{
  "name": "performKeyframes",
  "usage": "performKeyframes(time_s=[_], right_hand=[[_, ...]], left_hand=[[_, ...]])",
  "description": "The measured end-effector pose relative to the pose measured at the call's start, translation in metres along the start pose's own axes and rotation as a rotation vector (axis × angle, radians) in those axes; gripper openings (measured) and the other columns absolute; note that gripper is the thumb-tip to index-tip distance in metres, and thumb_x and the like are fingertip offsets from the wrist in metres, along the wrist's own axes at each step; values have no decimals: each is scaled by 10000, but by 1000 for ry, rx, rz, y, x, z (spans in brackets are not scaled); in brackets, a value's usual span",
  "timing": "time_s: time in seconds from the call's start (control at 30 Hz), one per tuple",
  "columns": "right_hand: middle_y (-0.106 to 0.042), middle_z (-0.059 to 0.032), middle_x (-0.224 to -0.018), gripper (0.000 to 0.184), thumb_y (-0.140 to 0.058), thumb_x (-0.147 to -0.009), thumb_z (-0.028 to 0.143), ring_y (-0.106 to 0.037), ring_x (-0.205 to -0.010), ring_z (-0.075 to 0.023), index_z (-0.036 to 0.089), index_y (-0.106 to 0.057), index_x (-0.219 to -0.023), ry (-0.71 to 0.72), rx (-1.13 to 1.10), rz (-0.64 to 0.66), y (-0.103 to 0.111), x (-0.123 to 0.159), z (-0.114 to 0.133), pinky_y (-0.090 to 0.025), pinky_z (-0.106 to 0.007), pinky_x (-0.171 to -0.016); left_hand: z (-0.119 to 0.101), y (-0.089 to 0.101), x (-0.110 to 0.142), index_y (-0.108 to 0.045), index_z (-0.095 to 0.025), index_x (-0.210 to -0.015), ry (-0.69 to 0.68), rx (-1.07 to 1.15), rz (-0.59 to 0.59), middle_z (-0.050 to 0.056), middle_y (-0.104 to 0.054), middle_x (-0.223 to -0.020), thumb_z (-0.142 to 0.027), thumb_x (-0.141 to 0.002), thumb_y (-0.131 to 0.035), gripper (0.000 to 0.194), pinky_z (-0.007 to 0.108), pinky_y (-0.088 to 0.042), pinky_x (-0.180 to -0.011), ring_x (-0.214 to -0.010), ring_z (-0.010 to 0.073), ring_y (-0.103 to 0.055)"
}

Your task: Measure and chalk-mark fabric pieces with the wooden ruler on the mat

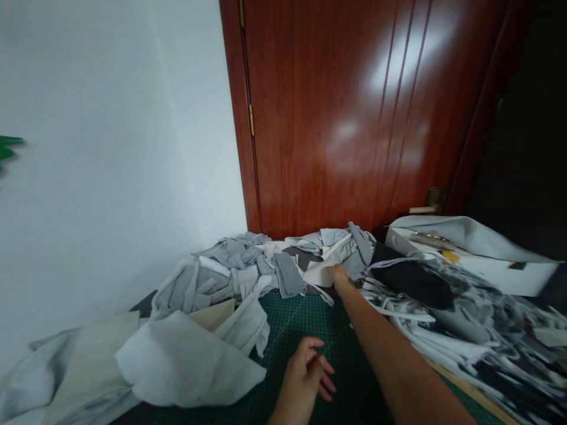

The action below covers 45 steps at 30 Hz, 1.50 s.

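My right hand reaches far across the table and grips a white fabric scrap at the edge of a heap of grey and white fabric scraps. My left hand hovers low over the dark green cutting mat, fingers loosely curled and apart, holding nothing. The right forearm stretches diagonally from the lower right up to the heap.
A large white fabric piece and beige sheets lie at the left. Black-and-white printed fabric covers the right side, beside a white box. A red-brown wooden door and a white wall stand behind the table.
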State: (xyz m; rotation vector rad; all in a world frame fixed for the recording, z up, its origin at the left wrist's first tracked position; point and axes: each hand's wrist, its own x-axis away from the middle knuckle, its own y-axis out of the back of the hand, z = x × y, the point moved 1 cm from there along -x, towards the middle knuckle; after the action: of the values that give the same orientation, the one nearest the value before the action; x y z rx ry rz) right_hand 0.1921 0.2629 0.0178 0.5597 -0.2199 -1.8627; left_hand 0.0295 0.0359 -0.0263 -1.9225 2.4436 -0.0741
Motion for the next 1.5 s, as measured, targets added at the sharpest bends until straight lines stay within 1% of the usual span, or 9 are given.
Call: performKeyframes(time_s=[0.2, 0.37, 0.57, 0.87, 1.03, 1.23, 1.3, 1.4, 1.5], right_hand=[[-663, -60, -989, 271, -525, -888, 273, -621, -854, -166, 144, -578, -1120, 30, 16, -21, -7, -25, 28, -489, -262, -746], [-662, -127, -1011, 416, -493, -844, 176, -633, -870, -205, 90, -461, -1250, 31, 189, -26, 17, -20, 22, -473, -286, -747], [-542, -269, -1218, 438, -478, -798, 67, -487, -1172, -321, 51, -483, -1236, 120, 511, 2, 38, 29, -4, -341, -461, -963], [-565, -162, -1249, 340, -427, -903, 185, -490, -1184, -270, 116, -574, -1202, 317, 652, 219, 43, 78, 25, -351, -398, -981], [-622, -112, -1160, 292, -448, -914, 240, -544, -1113, -198, 137, -624, -1123, 483, 530, 365, 56, 154, 29, -366, -301, -991], [-529, -127, -1322, 354, -448, -919, 325, -468, -1226, -258, 187, -578, -1218, 474, 501, 304, 85, 231, -11, -352, -431, -1023], [-533, -139, -1312, 355, -425, -933, 328, -474, -1219, -260, 169, -583, -1207, 477, 500, 274, 91, 237, -18, -356, -432, -1023], [-556, -151, -1271, 342, -412, -941, 307, -496, -1186, -264, 144, -600, -1175, 492, 507, 265, 93, 237, -17, -375, -432, -1006], [-552, -153, -1273, 334, -442, -927, 275, -489, -1189, -275, 134, -596, -1188, 530, 521, 270, 91, 237, -9, -381, -440, -998]], left_hand=[[-1, -2, 3, -452, -188, -1019, 3, 14, 9, 3, -601, -740, -491, -789, -566, 396, 221, -444, -406, -482, 130, -599], [-1, -3, 2, -455, -187, -1000, -14, 1, -9, -4, -592, -707, -509, -764, -568, 415, 224, -433, -393, -456, 127, -580], [-6, -3, 2, -463, -188, -998, -22, 2, 6, 0, -594, -721, -471, -755, -566, 387, 227, -443, -405, -475, 129, -592], [-10, -4, 4, -443, -178, -1013, -74, -8, -9, -16, -578, -703, -419, -762, -554, 365, 236, -456, -417, -472, 123, -569], [-12, 0, 5, -479, -179, -1041, -182, -199, -100, -7, -566, -758, -302, -783, -553, 295, 250, -491, -508, -571, 133, -589], [-57, 57, 13, -565, -175, -997, -232, -554, -191, 78, -639, -971, -173, -750, -539, 249, 378, -446, -925, -971, 223, -610], [-76, 88, 25, -598, -165, -1037, -219, -673, -146, 116, -617, -1140, -107, -585, -649, 458, 437, -330, -1043, -1153, 295, -520], [-95, 132, 47, -524, -214, -1266, -83, -1307, 24, 129, -420, -1431, -56, -476, -653, 816, 554, -158, -1096, -1360, 386, -262], [-109, 165, 59, -677, -176, -970, -16, -1069, -173, 135, -616, -1203, -39, -483, -595, 512, 520, -244, -1066, -1232, 395, -447]])
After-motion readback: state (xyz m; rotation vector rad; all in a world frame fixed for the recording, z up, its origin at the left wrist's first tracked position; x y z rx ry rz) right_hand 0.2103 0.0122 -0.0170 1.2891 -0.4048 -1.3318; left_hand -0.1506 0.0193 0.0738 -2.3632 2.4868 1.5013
